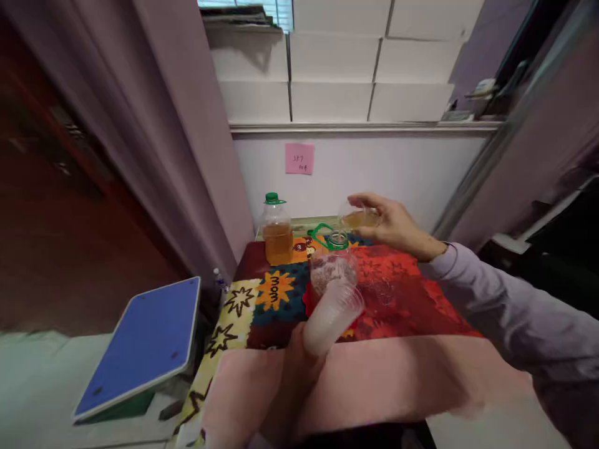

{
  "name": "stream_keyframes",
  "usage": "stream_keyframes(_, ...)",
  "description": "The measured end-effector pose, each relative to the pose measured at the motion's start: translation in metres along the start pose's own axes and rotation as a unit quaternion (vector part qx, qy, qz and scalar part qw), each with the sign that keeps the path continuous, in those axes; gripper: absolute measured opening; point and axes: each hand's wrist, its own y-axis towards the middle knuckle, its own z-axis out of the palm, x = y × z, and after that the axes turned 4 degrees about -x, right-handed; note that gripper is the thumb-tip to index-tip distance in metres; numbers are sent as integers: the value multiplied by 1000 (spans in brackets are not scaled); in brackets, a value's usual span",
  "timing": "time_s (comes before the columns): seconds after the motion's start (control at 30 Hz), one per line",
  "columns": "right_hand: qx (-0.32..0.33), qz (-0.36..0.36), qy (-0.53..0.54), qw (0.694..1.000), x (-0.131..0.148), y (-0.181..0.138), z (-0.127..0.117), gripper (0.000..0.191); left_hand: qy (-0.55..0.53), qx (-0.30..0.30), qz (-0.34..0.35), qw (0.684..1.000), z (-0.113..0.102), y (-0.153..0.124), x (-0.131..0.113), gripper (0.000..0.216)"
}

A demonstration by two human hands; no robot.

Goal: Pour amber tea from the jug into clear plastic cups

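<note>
The left hand is gripping a cup stack at its one o'clock; the right hand is holding a cup of amber liquid toward one o'clock from the open jug.

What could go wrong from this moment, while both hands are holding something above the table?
The cup of amber liquid in the right hand is held in the air, so it could spill onto the patterned cloth if tipped. The stack of clear cups in the left hand leans, so a loose cup might slide out. The seemingly uncapped bottle between the hands could perhaps be bumped and tip over.
</note>
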Motion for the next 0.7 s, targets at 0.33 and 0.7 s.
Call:
stream_keyframes(0.33,-13,-59,-74,995,11,-1,4,65,-27,17,28,999,-2,-2,3,34)
stream_keyframes(0.7,-2,-133,-183,974,26,1,5,68,-41,17,10,999,-7,-4,-2,50)
